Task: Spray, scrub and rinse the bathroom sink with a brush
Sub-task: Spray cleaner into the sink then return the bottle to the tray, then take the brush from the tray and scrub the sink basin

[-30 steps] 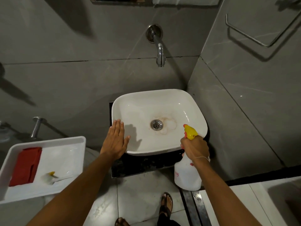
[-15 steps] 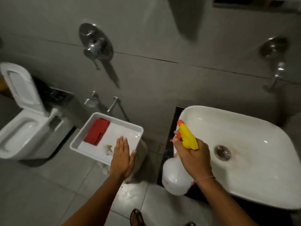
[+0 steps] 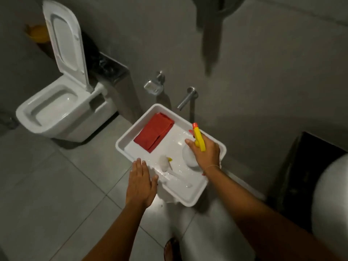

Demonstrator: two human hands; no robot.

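Note:
My right hand (image 3: 206,152) grips a white spray bottle (image 3: 189,157) with a yellow trigger head, held over the right part of a white tray (image 3: 190,201). A white brush (image 3: 170,170) with a yellow detail lies in the tray, head toward the middle, handle pointing to the near right. My left hand (image 3: 141,182) hovers flat with fingers apart at the tray's near left rim, just left of the brush handle. Only a blurred white edge of the sink (image 3: 329,204) shows at the far right.
A folded red cloth (image 3: 154,131) lies in the tray's far left. A white toilet (image 3: 56,108) with its lid up stands to the left. Metal wall fittings (image 3: 186,99) stick out behind the tray. A dark cabinet (image 3: 299,172) sits under the sink. Grey floor tiles lie in front.
My view has swung left from the sink to the tray. My right hand carried the spray bottle from the sink over the tray; my left hand left the sink rim and came to the tray's edge.

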